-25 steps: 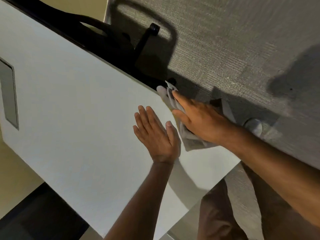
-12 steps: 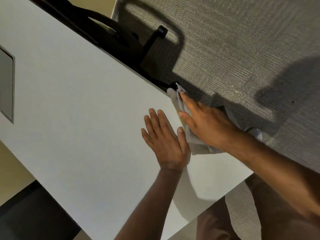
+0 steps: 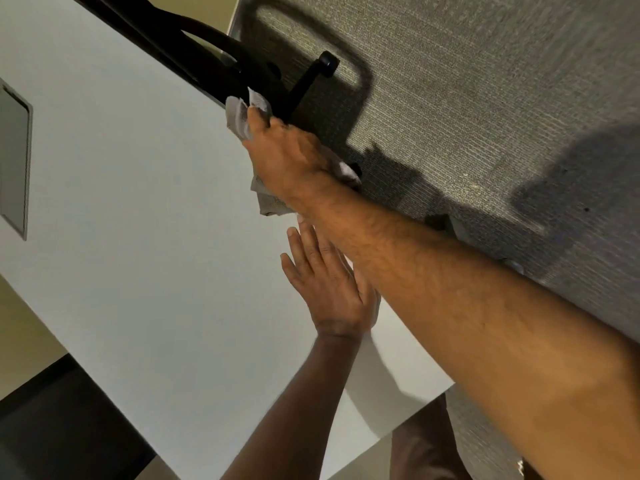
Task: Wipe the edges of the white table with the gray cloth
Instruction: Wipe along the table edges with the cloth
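Two hands over the white surface (image 3: 138,220), both yours. Right hand (image 3: 291,157) reaches far along the surface's edge on the carpet side, arm stretched across the frame. Its fingers (image 3: 258,124) are closed down on the gray cloth (image 3: 242,114), pressing it onto the edge; the cloth bunches out ahead of the fingertips and a fold of it shows again under the wrist, lying on the white top. A little more cloth pokes out on the far side of the hand, over the edge. Left hand (image 3: 332,289) lies flat on the surface, palm down, fingers spread and straight, holding nothing; it sits nearer you than the cloth, partly tucked under the right forearm. Black chair frame (image 3: 214,60) stands just beyond the edge, right by the cloth, one black caster arm (image 3: 311,77) angled out over the gray carpet (image 3: 485,98). Gray rectangular inset (image 3: 14,161) in the surface, well apart, at far left.
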